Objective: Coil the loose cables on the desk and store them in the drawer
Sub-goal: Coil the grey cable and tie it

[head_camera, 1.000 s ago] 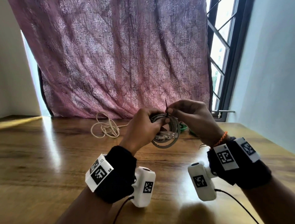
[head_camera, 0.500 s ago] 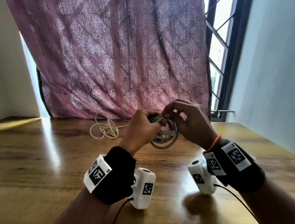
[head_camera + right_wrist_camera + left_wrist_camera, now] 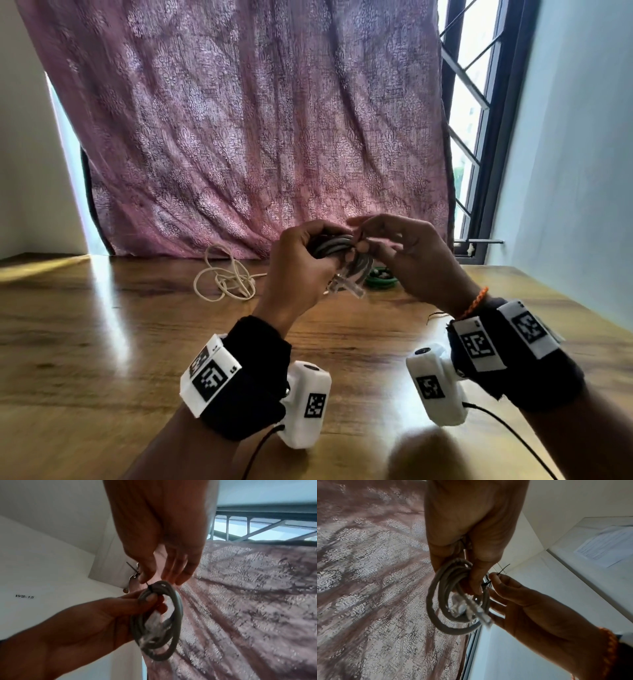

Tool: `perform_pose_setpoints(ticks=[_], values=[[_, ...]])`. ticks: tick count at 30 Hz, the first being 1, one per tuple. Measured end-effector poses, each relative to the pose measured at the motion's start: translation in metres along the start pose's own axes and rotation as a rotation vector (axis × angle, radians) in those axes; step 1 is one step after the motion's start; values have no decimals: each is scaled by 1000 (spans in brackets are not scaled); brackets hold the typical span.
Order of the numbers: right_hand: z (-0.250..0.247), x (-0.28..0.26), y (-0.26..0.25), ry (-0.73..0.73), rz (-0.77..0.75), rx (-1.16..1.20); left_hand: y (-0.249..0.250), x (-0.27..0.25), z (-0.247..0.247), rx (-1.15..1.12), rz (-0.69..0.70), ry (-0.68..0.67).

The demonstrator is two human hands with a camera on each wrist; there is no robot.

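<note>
My left hand [image 3: 301, 263] has the gray coiled cable [image 3: 453, 601] clamped above the desk [image 3: 102, 342], loop hanging down. Right hand [image 3: 407, 260] pinches the black tie [image 3: 149, 586] at the coil's top, tail pointing up-left.

In front of me a mauve patterned curtain [image 3: 260, 137] hangs behind the glossy wooden surface [image 3: 85, 342]. To my right, daylight comes through a dark-framed window [image 3: 479, 120] beside a pale blue wall [image 3: 575, 154].
</note>
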State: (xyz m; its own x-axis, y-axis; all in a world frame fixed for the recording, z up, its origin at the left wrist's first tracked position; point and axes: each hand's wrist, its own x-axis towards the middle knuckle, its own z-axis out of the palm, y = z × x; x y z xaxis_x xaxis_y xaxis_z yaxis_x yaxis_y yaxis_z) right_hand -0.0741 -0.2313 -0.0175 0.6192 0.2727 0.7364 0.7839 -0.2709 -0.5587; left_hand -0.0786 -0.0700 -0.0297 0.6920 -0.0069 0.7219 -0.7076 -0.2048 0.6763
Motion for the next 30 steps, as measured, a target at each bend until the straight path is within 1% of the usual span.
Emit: perform_pose_setpoints(ticks=[3,4,5,7,8,9,11,12,15,17,18,19,20,24,27,30], values=[[-5,1,0,-78,-27,-101,0,-1,-1,-24,-26,63],[-5,1,0,-72,-42,-132,-2,-1,-2,40,-35,105],[-5,1,0,-56,-66,-144,-3,-1,-3,159,-37,162],[-1,-2,-2,-30,-133,-138,-6,0,-8,459,-55,271],[1,-3,-3,-29,-164,-126,-6,0,-11,522,-69,299],[2,-4,-3,-30,-196,-132,-5,0,-13,514,-85,284],[3,-5,-4,-12,-273,-233,-3,2,-14,316,-147,177],[3,-4,-4,-3,-308,-292,0,2,-14,165,-230,125],[1,-4,-1,-6,-376,-405,13,3,-13,-265,-550,-32],[-1,-4,3,-19,-405,-455,21,6,-16,-511,-658,-129],[-2,-3,3,-25,-409,-461,23,7,-19,-610,-693,-150],[-3,-3,3,-32,-412,-461,24,8,-21,-674,-714,-156],[-3,-3,2,-41,-413,-461,23,9,-21,-688,-717,-159],[-1,-4,3,-77,-417,-425,13,7,-14,-690,-705,-171],[3,-5,6,7,-334,-272,12,7,-11,-760,-675,-106],[5,-4,1,135,-175,-1,12,9,-12,-837,-613,-23]])
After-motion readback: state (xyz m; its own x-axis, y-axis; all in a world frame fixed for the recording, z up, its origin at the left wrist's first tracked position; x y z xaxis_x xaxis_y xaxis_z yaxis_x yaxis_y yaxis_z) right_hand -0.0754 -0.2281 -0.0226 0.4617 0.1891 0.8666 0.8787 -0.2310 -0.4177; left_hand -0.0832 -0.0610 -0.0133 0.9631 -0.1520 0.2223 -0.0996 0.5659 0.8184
